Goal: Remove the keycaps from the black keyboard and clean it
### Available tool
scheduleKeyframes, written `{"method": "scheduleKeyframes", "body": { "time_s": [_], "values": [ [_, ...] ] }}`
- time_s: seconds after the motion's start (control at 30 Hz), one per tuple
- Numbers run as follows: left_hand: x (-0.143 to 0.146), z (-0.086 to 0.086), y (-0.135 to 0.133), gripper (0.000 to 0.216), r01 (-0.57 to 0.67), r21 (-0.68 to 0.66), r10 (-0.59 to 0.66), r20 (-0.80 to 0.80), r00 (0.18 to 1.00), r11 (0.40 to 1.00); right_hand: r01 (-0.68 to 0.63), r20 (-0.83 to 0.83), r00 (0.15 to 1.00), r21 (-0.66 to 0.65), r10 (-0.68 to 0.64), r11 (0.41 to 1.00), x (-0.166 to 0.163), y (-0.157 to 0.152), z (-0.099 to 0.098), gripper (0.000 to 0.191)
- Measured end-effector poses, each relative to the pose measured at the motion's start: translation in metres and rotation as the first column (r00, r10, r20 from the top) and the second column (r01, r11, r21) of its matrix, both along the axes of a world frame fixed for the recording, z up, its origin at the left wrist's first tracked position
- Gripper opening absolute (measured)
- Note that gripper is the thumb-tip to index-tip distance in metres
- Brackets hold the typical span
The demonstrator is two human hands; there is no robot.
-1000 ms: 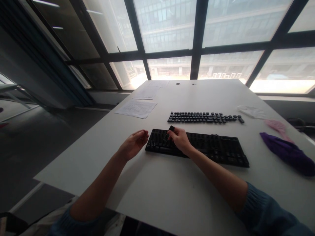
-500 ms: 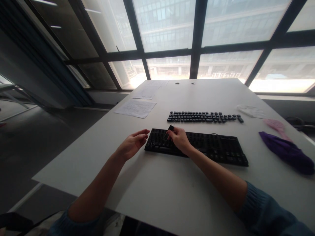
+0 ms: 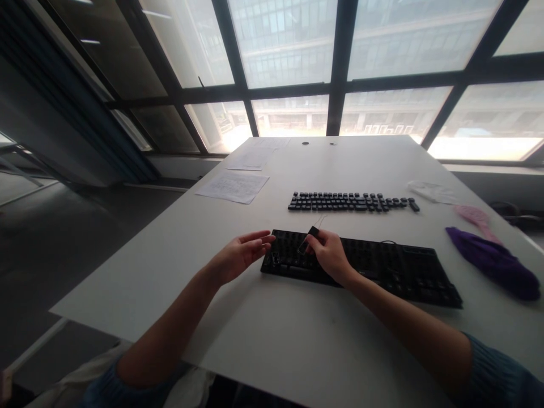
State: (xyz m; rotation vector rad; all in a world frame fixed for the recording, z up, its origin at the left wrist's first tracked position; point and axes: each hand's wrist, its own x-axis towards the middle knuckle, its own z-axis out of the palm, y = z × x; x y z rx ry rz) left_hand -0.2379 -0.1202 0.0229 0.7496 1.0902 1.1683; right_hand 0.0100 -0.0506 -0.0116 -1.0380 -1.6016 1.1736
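Observation:
A black keyboard (image 3: 399, 269) lies on the white table, slightly angled, with its right end nearer to me. Over its left half, my right hand (image 3: 334, 258) pinches a keycap puller (image 3: 313, 230) with a dark handle and thin wire loops. Whether the lower wires touch a key cannot be made out. My left hand (image 3: 238, 258) is at the keyboard's left end, fingers stretched out and holding nothing. Behind the keyboard, several loose black keycaps (image 3: 327, 202) stand in rows on the table.
Sheets of paper (image 3: 233, 187) lie on the left of the white table (image 3: 255, 334). To the right are a clear plastic bag (image 3: 433, 191), a pink brush-like object (image 3: 474, 214) and a purple cloth (image 3: 491, 260). Large windows rise beyond the far edge.
The keyboard has shifted right and toward me, turning a little. Both hands have moved right with it, the right one still holding the keycap puller.

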Motion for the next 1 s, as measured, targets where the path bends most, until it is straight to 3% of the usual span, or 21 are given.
{"method": "scheduleKeyframes", "body": {
  "time_s": [0.13, 0.23, 0.37, 0.53, 0.63, 0.8, 1.0],
  "values": [
    [0.017, 0.007, -0.006, 0.038, 0.146, 0.169, -0.085, -0.322, 0.943, 0.975, -0.003, -0.008, 1.000, -0.014, 0.003, 1.000, 0.015, -0.005, 0.001, 0.025],
    [0.024, 0.009, -0.007, 0.045, 0.259, 0.203, -0.147, -0.444, 0.884, 0.944, -0.008, 0.000, 1.000, -0.004, 0.008, 1.000, 0.016, -0.005, 0.001, 0.026],
    [0.025, 0.004, -0.004, 0.046, 0.320, 0.246, -0.120, -0.590, 0.798, 0.915, -0.020, 0.005, 1.000, 0.009, 0.020, 1.000, 0.014, -0.002, -0.001, 0.026],
    [0.022, -0.007, 0.003, 0.030, 0.134, 0.251, 0.014, -0.513, 0.858, 0.959, -0.039, -0.018, 0.999, 0.012, 0.039, 0.999, 0.013, 0.000, -0.004, 0.025],
    [0.020, -0.010, 0.005, 0.024, 0.061, 0.259, 0.086, -0.521, 0.849, 0.964, -0.038, -0.017, 0.999, 0.012, 0.038, 0.999, 0.013, 0.000, -0.005, 0.026],
    [0.018, -0.011, 0.005, 0.049, 0.129, 0.249, 0.034, -0.558, 0.829, 0.960, -0.036, -0.002, 0.999, 0.011, 0.036, 0.999, 0.014, 0.001, -0.004, 0.025],
    [0.017, -0.012, 0.006, 0.043, 0.167, 0.359, 0.117, -0.650, 0.751, 0.918, -0.043, -0.007, 0.999, 0.015, 0.043, 0.999, 0.014, 0.000, -0.003, 0.025]
  ]
}}
